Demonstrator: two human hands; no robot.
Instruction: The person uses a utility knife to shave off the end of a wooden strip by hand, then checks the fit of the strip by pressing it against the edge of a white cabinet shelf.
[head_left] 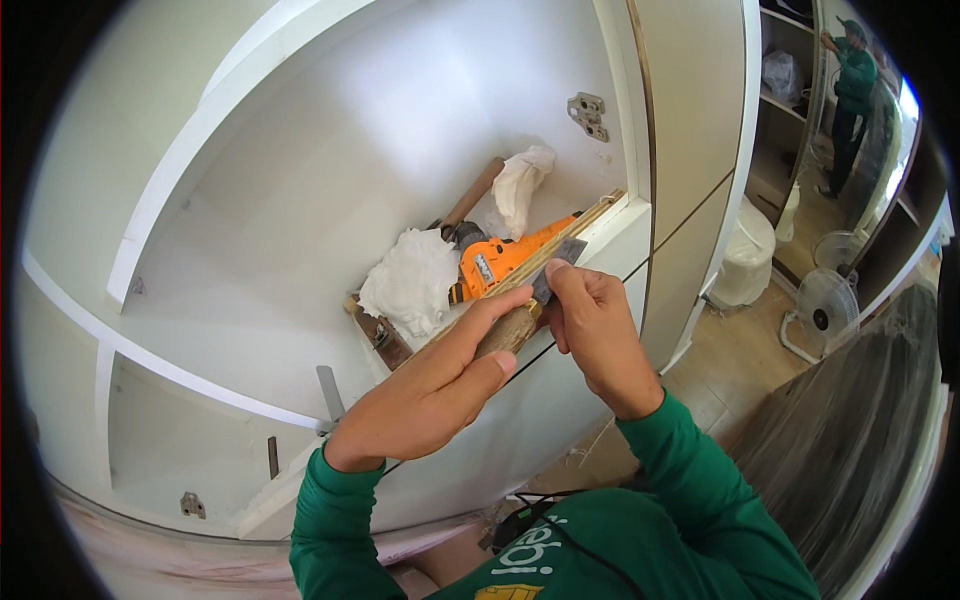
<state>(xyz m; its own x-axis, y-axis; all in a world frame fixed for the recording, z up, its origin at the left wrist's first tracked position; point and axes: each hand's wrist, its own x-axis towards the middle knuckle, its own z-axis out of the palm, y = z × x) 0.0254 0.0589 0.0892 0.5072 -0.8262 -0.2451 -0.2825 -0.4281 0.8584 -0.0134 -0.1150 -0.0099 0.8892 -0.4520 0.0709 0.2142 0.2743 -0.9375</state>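
Observation:
A chisel (510, 332) with a wooden handle and a flat grey blade slants across the cabinet's front edge. My left hand (415, 405) closes round its handle, thumb below and fingers laid along the top. On the blade side, my right hand (598, 335) pinches the chisel close to the metal collar. Thin wooden strips (600, 208) lie along the edge, just behind the blade, partly hidden by my hands. Inside the cabinet rest an orange power tool (487, 263), a crumpled white cloth or plastic bundle (412, 278) and a wooden-handled tool (475, 192).
A brown block-like tool (383, 340) sits by the white bundle. Metal hinges (588, 116) are fixed to the cabinet walls. At right stand a white fan (828, 303), a covered white stool (745, 258), a plastic-wrapped panel (835, 400) and a mirror (845, 120) reflecting a person.

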